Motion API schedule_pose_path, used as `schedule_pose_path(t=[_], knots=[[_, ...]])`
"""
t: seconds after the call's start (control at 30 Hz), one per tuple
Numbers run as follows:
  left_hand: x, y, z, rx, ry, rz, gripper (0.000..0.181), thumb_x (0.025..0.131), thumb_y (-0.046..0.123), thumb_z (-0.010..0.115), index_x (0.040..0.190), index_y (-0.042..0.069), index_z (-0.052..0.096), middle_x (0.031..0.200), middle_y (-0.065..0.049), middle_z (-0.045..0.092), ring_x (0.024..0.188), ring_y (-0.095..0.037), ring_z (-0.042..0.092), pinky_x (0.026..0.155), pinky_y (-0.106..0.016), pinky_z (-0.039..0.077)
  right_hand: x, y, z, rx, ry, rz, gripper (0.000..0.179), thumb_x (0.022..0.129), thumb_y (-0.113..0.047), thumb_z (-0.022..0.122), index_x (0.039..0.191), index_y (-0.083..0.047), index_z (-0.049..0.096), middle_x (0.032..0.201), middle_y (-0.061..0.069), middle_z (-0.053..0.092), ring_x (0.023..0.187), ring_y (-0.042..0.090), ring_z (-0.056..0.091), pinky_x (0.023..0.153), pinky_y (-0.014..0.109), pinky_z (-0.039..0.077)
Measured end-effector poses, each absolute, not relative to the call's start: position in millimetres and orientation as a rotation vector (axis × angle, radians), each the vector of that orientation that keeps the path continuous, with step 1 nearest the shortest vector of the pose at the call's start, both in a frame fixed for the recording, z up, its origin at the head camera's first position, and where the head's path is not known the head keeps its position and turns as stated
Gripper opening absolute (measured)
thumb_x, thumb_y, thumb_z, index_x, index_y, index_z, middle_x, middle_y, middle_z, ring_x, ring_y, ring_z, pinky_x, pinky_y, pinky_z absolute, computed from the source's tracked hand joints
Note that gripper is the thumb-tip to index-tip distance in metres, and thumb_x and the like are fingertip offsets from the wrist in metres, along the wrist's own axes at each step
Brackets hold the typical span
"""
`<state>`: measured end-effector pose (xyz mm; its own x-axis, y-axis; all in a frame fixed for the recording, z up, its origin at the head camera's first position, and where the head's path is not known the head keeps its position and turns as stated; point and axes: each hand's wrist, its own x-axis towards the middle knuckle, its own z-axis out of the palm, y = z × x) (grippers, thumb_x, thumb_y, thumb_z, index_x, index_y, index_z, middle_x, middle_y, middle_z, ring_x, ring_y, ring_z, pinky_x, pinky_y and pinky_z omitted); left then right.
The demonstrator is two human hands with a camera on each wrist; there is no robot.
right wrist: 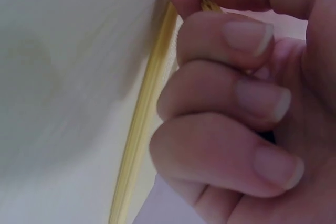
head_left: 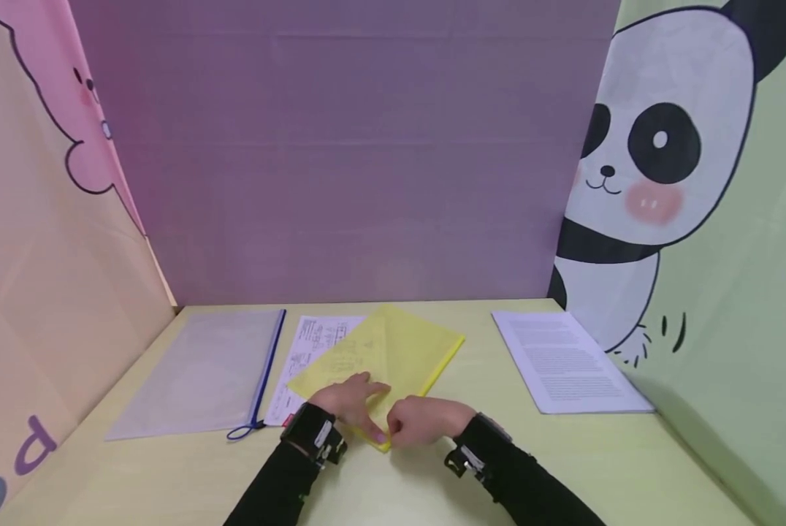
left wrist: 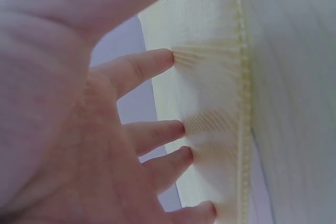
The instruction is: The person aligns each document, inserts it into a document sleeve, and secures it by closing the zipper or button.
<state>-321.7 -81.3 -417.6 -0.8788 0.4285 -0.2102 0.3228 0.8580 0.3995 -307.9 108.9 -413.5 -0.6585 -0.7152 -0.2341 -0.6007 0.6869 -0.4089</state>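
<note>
1. The folder (head_left: 426, 343) is probably light and thin. Fine ridges run from the pressed fingertips to the zip (right wrist: 142, 108), suggesting soft, bendy plastic that may skid or crease.
2. The zip edge looks the stiffer part. I'd steady the sheet close beside it and hold the zip at the corner nearest the person.
3. Left hand (head_left: 345, 400): fingers spread, tips pressing the folder just right of the form (head_left: 317, 340).
4. Right hand (head_left: 426, 421): thumb and forefinger pinch the zip near that corner, other fingers curled in; it sits farther right of the form.
5. The folder lies askew, partly over the form's right side.
6. It is see-through yellow, its zip brighter; faint print shows through, from inside or beneath, I can't tell.
</note>
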Motion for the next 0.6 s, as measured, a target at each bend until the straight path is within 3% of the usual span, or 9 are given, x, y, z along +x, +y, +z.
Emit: schedule_pose_path(t=[0.37,0.6], knots=[[-323.0,-84.2,-419.0,0.541,2.747,0.5,0.097,0.068,0.054,0.09,0.151,0.024,0.05,0.162,-0.02,0.03,0.146,-0.041,0.032,0.107,-0.064,0.038,-307.1,110.6,-407.7,-1.014,2.547,-0.411,0.032,0.088,-0.011,0.063,0.063,-0.02,0.046,0.054,-0.012,0.039,0.047,0.003,0.036,0.047,0.019,0.03],[-322.2,-82.3,-419.7,0.55,2.744,0.501,0.096,0.069,0.053,0.09,0.151,0.023,0.051,0.161,-0.021,0.032,0.145,-0.042,0.034,0.108,-0.065,0.036,-307.8,114.3,-407.7,-1.007,2.557,-0.407,0.034,0.088,-0.009,0.061,0.061,-0.02,0.042,0.053,-0.012,0.033,0.046,0.003,0.032,0.046,0.02,0.026]])
